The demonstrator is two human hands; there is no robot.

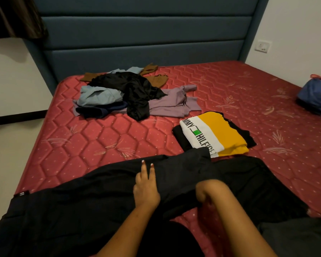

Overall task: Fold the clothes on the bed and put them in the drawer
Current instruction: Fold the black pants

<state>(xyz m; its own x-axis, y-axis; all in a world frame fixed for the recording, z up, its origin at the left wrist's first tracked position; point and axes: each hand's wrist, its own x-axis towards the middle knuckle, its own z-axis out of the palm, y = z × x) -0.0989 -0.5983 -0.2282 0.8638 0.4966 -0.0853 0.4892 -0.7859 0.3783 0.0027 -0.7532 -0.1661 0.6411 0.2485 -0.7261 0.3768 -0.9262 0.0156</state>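
Note:
A large black garment (93, 197) lies spread across the near part of the red mattress (82, 141). My left hand (145, 188) rests flat on it with fingers extended. My right hand (206, 195) is bent at the wrist, fingers tucked under a fold of the same black garment and gripping it. A folded yellow-and-white shirt (215, 134) sits on a folded black piece at centre right. Further back lies an unfolded pile of clothes (130, 91): black, light blue, navy, purple and brown items.
A blue padded headboard (146, 38) stands at the far end. A blue bag (317, 97) sits at the mattress's right edge. A wall socket (263, 46) is on the right wall. White floor runs along the left side; a dark curtain hangs top left.

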